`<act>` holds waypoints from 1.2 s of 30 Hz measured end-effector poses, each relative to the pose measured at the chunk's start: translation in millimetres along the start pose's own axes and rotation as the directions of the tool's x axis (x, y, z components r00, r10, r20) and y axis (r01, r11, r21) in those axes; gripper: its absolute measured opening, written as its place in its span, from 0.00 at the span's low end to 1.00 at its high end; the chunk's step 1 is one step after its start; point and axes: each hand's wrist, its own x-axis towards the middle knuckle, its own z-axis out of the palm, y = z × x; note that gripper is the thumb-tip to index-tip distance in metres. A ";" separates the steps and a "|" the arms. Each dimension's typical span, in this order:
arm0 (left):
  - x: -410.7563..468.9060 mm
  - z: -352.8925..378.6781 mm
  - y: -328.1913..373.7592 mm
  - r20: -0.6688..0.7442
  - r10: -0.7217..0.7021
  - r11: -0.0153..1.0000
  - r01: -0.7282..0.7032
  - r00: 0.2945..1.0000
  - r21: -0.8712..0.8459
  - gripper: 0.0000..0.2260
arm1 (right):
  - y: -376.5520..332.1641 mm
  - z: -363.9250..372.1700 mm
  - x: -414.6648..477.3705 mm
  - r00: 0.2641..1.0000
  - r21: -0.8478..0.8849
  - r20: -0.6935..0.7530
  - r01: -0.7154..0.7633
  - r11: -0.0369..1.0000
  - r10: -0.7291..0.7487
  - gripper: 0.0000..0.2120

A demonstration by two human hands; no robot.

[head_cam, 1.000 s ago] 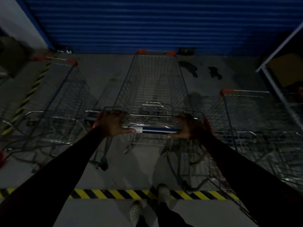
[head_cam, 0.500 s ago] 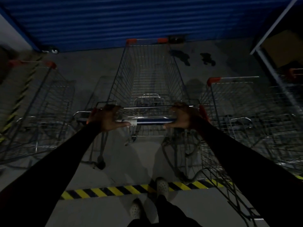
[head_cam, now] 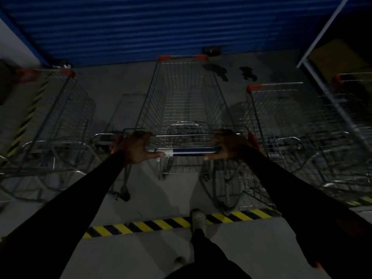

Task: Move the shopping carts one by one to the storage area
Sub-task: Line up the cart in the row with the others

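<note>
Hands: left hand (head_cam: 135,148) and right hand (head_cam: 228,147) wrapped round cart handle (head_cam: 192,152) | parked carts: left (head_cam: 54,121), right (head_cam: 281,125) | middle cart (head_cam: 185,101) nearly slotted, probably more left

The light is dim throughout. A blue ribbed roller shutter (head_cam: 181,27) fills the far wall at 12 o'clock, meeting a pale wall (head_cam: 12,43) at 10 o'clock. The grey concrete floor (head_cam: 157,198) carries a yellow-and-black hazard stripe (head_cam: 141,228) at 6 o'clock and a fainter stripe (head_cam: 26,121) at 9 o'clock. Dark stains (head_cam: 216,70) mark the floor at 1 o'clock. At 2 o'clock a white shelf frame (head_cam: 322,33) holds a brown box (head_cam: 338,57).
</note>
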 end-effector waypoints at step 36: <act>-197.1 56.5 58.5 0.156 -0.043 0.992 0.024 0.987 0.122 0.52 | 7.8 90.1 -195.6 1.000 -0.078 -0.012 -0.016 0.997 0.016 0.38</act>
